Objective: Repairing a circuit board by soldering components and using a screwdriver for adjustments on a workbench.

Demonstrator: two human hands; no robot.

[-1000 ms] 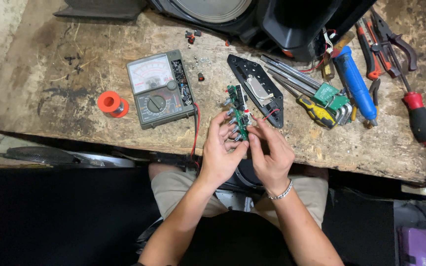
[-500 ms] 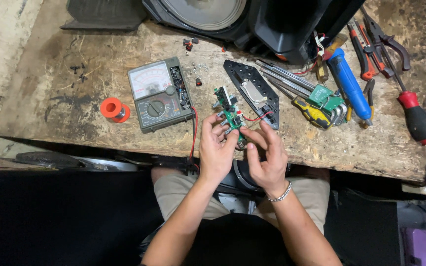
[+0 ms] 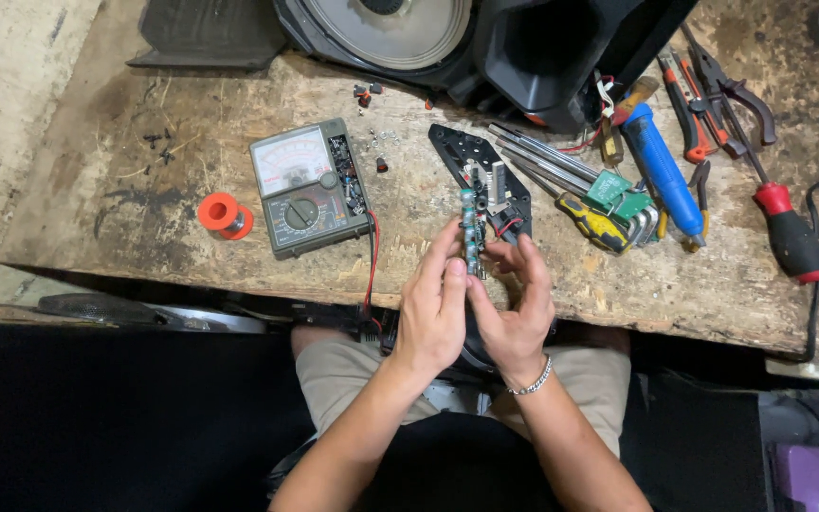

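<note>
A small green board [image 3: 470,230] stood on its edge over the near part of the bench [image 3: 144,204], held up between two hands. The left hand [image 3: 433,313] pinched its lower end with the fingers closed on it. The right hand [image 3: 514,308] held the same end from the other side, with fingers curled round it. Red and black wires ran from the board toward a flat black plate [image 3: 479,175] that lay on the bench just behind it. To the left of the hands lay a grey meter [image 3: 308,187] with a dial and a round knob, and a red lead [image 3: 373,261] hung from it over the bench edge. Farther left sat an orange spool [image 3: 225,215]. To the right of the plate lay some long metal rods [image 3: 542,158], a green clip [image 3: 624,196], a yellow tool [image 3: 596,221] and a blue handle [image 3: 664,171]. Well off to the right lay a red screwdriver [image 3: 791,239] and some pliers [image 3: 689,109]. At the back of the bench stood a big black speaker [image 3: 485,43] with a pale round cone. The right wrist wore a thin silver bracelet [image 3: 533,381].
</note>
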